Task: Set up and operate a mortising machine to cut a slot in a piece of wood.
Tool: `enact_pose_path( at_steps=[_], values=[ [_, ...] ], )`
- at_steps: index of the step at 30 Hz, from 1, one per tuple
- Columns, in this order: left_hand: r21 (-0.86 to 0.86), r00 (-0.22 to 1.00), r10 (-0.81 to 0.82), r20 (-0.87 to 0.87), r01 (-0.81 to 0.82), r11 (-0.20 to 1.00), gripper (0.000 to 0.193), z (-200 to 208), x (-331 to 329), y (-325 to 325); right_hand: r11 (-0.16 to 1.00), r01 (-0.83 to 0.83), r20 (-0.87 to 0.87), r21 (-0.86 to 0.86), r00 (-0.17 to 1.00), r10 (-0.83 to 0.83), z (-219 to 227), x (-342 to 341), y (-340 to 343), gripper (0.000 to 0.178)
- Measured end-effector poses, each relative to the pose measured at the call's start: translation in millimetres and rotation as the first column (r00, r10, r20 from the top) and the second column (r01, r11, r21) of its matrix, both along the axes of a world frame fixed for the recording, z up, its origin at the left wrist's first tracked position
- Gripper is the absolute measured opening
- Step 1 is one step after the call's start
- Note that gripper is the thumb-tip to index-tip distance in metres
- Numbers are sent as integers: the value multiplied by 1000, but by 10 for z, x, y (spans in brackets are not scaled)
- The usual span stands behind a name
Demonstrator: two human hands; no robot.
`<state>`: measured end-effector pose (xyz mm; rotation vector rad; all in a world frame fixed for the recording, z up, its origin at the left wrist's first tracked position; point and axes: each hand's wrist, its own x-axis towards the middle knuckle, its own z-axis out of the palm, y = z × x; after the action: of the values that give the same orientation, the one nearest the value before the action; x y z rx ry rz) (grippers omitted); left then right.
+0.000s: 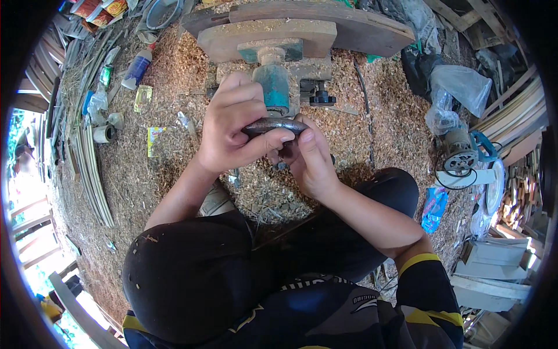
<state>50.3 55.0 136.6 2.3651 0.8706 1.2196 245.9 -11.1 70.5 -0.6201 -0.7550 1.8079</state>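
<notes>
A dark, curved metal piece, shiny along its upper edge, lies crosswise between my hands at the middle of the head view; its exact kind I cannot make out. My left hand is closed on its left end, thumb stretched along the near side. At the right end, my right hand pinches it between thumb and fingers, with some fingertips hidden underneath. Just behind the piece stands a teal cylindrical vise part, fixed to a thick wooden jaw. Whether the metal piece touches the vise I cannot tell.
Wood shavings cover the ground. A black knob sits right of the vise. A corded power tool lies at the right near plastic bags. On the left are a bottle and long wood strips.
</notes>
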Motion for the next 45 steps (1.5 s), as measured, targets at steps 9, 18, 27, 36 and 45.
enact_pose_path(
  at_steps=[9, 18, 27, 36, 45],
  values=[
    [100, 968, 7, 251, -33, 994, 43, -256, 17, 1, 1000, 8, 227, 24, 974, -13, 157, 98, 0, 50],
    [17, 906, 108, 408, -126, 992, 44, -562, 97, -153, 990, -140, 472, 28, 875, 110, 491, 242, 72, 31],
    [47, 963, 258, -84, -255, 966, 9, 195, 185, -216, 980, 126, 53, 153, 989, -135, -48, -43, -49, 37],
    [-147, 981, -99, -168, 75, 986, 32, 357, 120, -10, 987, 82, -60, 137, 995, -75, -96, -47, -40, 56],
    [-95, 989, -86, -123, 74, 993, 36, 248, 23, 6, 971, 44, 140, 234, 987, -79, -15, 28, -6, 56]
  ],
)
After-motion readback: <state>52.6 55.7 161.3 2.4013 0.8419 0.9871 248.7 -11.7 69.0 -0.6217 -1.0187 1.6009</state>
